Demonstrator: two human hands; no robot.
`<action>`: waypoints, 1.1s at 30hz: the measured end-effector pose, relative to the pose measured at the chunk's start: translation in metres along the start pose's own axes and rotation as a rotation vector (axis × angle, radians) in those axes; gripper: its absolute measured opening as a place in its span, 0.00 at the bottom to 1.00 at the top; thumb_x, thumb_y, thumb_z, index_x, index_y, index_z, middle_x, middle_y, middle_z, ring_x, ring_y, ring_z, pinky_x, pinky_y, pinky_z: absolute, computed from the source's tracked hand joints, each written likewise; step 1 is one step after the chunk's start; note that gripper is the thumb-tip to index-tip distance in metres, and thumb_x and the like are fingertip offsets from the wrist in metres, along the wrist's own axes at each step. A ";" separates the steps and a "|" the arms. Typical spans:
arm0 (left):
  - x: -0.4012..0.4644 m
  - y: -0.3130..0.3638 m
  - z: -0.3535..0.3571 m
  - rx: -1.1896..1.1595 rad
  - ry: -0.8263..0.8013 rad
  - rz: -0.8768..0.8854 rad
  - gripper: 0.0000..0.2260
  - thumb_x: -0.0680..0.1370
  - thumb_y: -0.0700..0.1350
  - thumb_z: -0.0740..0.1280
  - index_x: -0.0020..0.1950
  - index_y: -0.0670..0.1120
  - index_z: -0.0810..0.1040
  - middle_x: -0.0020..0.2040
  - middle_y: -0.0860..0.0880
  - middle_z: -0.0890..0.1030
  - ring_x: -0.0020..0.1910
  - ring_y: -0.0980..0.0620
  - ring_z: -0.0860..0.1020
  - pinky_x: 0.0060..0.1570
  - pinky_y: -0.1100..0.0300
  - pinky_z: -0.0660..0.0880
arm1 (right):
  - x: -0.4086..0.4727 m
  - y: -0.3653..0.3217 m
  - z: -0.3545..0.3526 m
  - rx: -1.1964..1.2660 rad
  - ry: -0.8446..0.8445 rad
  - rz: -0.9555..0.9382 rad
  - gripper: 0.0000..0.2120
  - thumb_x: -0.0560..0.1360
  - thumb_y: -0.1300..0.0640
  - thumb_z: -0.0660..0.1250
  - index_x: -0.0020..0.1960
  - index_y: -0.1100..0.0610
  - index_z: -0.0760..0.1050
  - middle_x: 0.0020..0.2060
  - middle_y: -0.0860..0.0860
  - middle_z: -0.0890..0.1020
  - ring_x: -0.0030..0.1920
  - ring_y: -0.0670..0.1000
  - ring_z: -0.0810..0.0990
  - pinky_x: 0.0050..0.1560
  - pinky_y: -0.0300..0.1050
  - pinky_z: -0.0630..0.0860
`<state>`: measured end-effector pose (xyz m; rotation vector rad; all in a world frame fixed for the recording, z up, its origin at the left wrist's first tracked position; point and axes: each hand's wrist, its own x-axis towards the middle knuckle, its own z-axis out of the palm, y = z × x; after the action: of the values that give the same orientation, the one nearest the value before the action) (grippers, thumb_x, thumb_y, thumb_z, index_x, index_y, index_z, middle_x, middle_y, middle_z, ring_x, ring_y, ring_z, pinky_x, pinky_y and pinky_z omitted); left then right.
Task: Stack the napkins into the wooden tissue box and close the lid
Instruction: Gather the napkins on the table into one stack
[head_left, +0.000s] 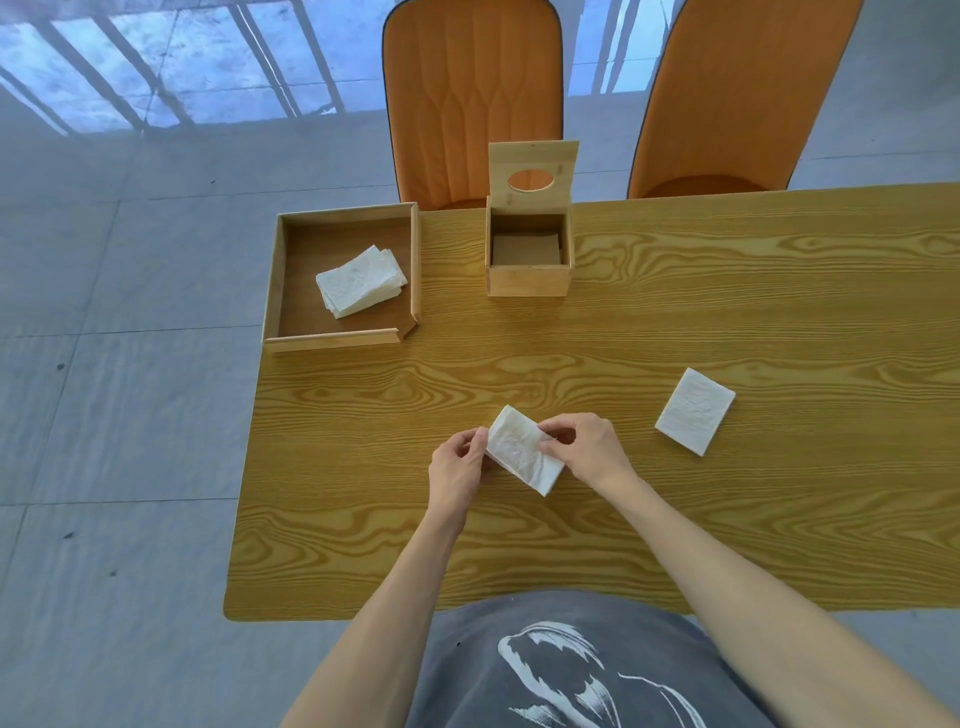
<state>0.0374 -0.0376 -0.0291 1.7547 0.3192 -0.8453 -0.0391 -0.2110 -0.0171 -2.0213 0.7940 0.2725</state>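
A folded white napkin is held just above the table between both hands. My left hand pinches its left edge and my right hand grips its right side. A second folded napkin lies flat on the table to the right. Several more napkins form a pile inside a wooden tray at the far left. The wooden tissue box stands at the back centre, its lid with an oval hole tipped upright and open. Something flat and pale lies at the bottom of the box.
The wood-grain table ends at a left edge just beyond the tray, with grey floor beside it. Two orange chairs stand behind the far edge.
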 end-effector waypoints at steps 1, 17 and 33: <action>0.000 0.000 0.000 0.010 -0.014 0.007 0.08 0.79 0.50 0.69 0.54 0.49 0.84 0.48 0.46 0.87 0.49 0.48 0.86 0.54 0.50 0.83 | -0.001 -0.001 0.003 -0.064 0.040 -0.023 0.13 0.73 0.57 0.74 0.58 0.55 0.83 0.52 0.49 0.85 0.51 0.47 0.82 0.54 0.42 0.78; 0.003 -0.003 0.018 0.064 0.034 0.029 0.12 0.77 0.45 0.72 0.60 0.45 0.81 0.51 0.46 0.85 0.47 0.51 0.85 0.46 0.58 0.83 | -0.012 0.077 -0.065 0.094 0.668 0.708 0.24 0.77 0.44 0.65 0.68 0.55 0.68 0.66 0.56 0.70 0.60 0.60 0.77 0.61 0.57 0.73; 0.003 -0.002 0.021 0.016 -0.030 0.023 0.08 0.79 0.46 0.71 0.58 0.46 0.81 0.52 0.44 0.86 0.49 0.48 0.86 0.54 0.51 0.83 | -0.003 0.054 -0.067 0.232 0.664 0.511 0.08 0.76 0.57 0.69 0.55 0.54 0.76 0.51 0.52 0.84 0.46 0.52 0.80 0.46 0.47 0.76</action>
<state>0.0301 -0.0567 -0.0353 1.7558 0.2723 -0.8590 -0.0834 -0.2850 -0.0156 -1.6584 1.6757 -0.2214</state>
